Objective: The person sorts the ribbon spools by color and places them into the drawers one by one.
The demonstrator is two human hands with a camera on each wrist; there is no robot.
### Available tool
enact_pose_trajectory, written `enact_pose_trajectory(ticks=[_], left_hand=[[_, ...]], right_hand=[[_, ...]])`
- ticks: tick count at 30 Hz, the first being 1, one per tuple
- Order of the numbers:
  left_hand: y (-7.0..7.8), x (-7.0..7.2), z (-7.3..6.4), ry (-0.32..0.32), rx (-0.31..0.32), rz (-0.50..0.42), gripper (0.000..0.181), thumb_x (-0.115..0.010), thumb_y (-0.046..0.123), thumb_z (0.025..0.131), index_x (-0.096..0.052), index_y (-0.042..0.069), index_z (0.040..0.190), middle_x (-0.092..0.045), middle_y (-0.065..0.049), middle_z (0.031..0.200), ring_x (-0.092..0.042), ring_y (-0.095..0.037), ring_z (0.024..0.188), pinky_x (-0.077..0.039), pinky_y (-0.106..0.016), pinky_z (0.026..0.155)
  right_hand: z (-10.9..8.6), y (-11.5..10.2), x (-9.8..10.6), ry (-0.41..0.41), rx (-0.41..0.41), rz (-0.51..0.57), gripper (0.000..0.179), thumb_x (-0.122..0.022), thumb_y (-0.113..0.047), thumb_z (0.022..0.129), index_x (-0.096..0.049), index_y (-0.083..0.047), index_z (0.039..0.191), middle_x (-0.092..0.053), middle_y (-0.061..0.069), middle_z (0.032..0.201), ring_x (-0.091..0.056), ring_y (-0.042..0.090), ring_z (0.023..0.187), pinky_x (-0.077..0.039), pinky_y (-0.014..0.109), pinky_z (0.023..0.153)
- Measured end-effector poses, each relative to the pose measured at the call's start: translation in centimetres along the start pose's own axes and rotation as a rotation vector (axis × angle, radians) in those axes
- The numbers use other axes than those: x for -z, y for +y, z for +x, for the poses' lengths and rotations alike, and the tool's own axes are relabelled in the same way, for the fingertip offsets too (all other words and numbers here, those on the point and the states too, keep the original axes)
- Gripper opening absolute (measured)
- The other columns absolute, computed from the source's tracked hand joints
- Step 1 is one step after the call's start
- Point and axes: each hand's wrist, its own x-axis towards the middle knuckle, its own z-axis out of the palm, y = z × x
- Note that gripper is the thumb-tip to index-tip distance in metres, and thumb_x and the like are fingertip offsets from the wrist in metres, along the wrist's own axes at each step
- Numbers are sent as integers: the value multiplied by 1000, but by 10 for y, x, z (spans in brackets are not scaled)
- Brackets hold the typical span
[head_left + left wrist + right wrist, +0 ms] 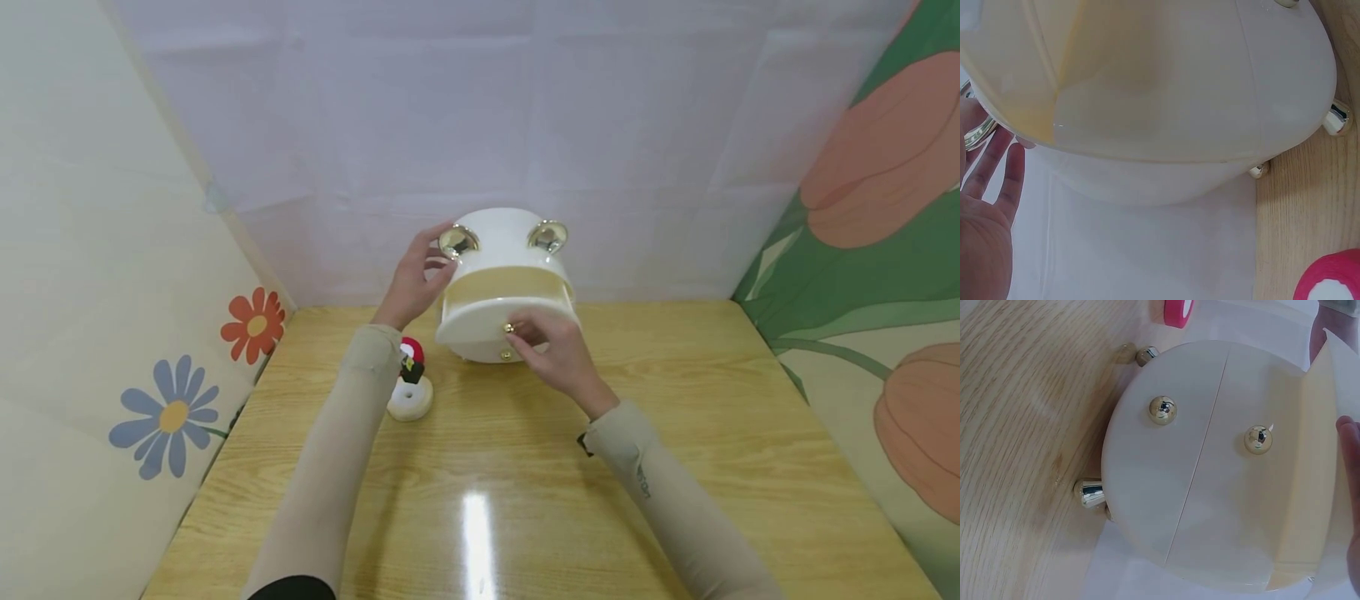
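Observation:
A white rounded storage box (501,262) with gold ears stands at the back of the table, its upper drawer (1166,81) pulled out. My left hand (416,275) grips the gold ear (458,241) on its left side, thumb and fingers about it. Other fingers of that hand lie along the box side in the left wrist view. At the drawer front is my right hand (551,346), its fingertips close by the upper gold knob (1258,439). Both knobs show uncovered in the right wrist view. A lower gold knob (1163,410) sits on the bottom drawer.
Left of the box are a red round item (1341,262) with a white middle, a small black piece (411,369) and a cream ring (410,399) like a doughnut. Gold feet (1337,119) carry the box. White cloth (397,125) hangs behind the wooden table (675,467).

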Motion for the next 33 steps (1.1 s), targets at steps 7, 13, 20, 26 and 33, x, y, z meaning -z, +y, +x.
enact_pose_trajectory(ticks=[7,13,20,26,33], left_hand=[[-13,1,2,-13,8,19,61,-65,6,101,-42,13,157,-49,-10,150,-61,-34,117,-54,-46,105],[-13,1,1,-24,15,44,61,-64,8,102,-41,17,158,-47,-10,152,-61,-34,117,-54,-45,106],[-14,0,-4,-27,47,49,63,-63,9,103,-38,19,160,-45,-9,153,-61,-30,119,-53,-46,107],[-13,-2,-13,-23,53,-4,67,-63,9,103,-35,23,162,-42,-10,156,-58,-39,127,-51,-55,108],[-15,8,-36,-35,74,57,70,-64,11,103,-33,29,162,-39,-5,162,-56,-36,131,-51,-55,109]], right_hand=[[-1,1,0,-5,1,0,25,-79,4,86,-70,0,109,-76,14,93,-76,23,76,-63,22,68],[-2,2,-1,6,20,8,25,-80,3,86,-70,0,109,-77,14,92,-76,23,74,-63,22,66],[-4,3,-2,7,28,10,24,-79,2,87,-70,-1,108,-77,13,92,-76,22,75,-63,22,66],[-7,3,-1,-1,30,16,23,-79,2,87,-70,0,109,-76,14,94,-76,23,75,-63,22,67],[-9,6,-1,6,25,21,23,-78,3,88,-71,-2,109,-76,13,95,-76,23,75,-63,23,67]])
